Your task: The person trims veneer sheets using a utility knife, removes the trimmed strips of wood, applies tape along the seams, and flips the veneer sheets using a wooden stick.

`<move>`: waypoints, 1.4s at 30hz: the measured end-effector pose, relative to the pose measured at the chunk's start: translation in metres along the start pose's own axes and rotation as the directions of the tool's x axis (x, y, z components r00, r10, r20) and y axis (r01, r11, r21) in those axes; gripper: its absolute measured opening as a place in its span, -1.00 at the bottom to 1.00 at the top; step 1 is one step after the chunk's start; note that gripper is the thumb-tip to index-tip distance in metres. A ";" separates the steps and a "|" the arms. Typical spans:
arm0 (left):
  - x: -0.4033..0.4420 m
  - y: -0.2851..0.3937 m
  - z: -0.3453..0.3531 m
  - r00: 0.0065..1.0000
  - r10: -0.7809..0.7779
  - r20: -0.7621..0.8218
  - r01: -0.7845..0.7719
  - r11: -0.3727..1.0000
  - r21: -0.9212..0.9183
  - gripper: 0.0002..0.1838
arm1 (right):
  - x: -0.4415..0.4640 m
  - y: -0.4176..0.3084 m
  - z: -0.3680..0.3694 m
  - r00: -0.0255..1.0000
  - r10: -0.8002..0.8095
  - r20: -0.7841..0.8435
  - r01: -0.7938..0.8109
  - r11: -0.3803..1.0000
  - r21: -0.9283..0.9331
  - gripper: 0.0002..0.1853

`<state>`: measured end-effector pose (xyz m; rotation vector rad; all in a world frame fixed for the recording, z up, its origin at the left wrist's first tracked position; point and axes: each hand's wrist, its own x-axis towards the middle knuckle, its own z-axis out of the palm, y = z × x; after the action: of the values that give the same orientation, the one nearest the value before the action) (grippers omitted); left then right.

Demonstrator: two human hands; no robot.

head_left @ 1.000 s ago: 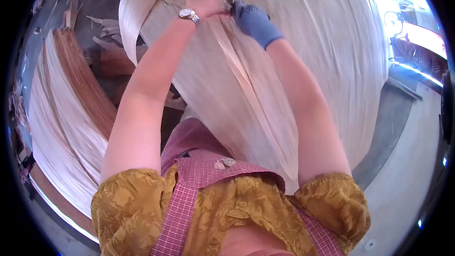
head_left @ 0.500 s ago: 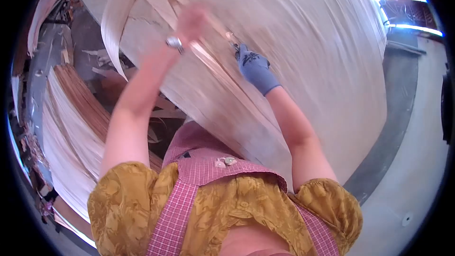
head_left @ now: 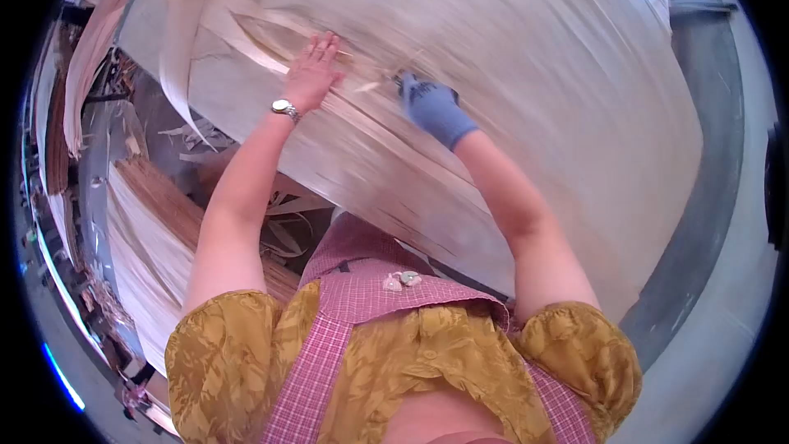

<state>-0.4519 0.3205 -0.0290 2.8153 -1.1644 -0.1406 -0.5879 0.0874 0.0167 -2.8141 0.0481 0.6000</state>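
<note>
My bare left hand (head_left: 313, 76), with a wristwatch (head_left: 283, 107) below it, lies flat with fingers stretched on a large pale wood veneer sheet (head_left: 542, 123). Split, lifted strips of veneer (head_left: 246, 37) lie beside its fingertips. On my right hand (head_left: 431, 107) is a blue-grey work glove, its fingers closed round a small dark tool (head_left: 400, 80); most of that tool is hidden by the glove, so its kind does not show. Loose slivers of veneer (head_left: 374, 84) lie between the two hands, close to the tool's tip.
A long curled veneer strip (head_left: 177, 41) hangs over the sheet's left edge. Below on the left stands a stack of veneer sheets (head_left: 152, 222), with scraps (head_left: 197, 133) on the floor. Grey floor (head_left: 707, 279) runs along the right side.
My left hand, blurred in motion before, now rests flat on the veneer, slightly lower and to the left. My right hand has shifted slightly left with the tool. The head view has turned a little.
</note>
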 end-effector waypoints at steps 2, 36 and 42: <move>0.001 0.002 0.003 1.000 -0.017 0.017 0.016 1.000 0.011 -0.20 | -0.046 0.034 0.014 0.998 0.059 0.026 -0.057 0.996 -0.071 -0.66; -0.043 0.318 -0.005 0.960 0.237 0.152 -0.231 0.971 -0.058 0.01 | -0.360 0.220 0.093 0.884 0.466 -0.033 -0.463 0.883 0.074 -0.79; -0.048 0.395 0.006 0.899 0.436 0.045 -0.435 0.900 -0.036 -0.23 | -0.385 0.216 0.104 0.830 0.554 -0.065 -0.554 0.832 0.020 -0.79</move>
<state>-0.7630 0.0759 0.0151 2.4611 -1.7537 -0.1917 -1.0000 -0.1026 0.0274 -2.8039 0.9083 0.6112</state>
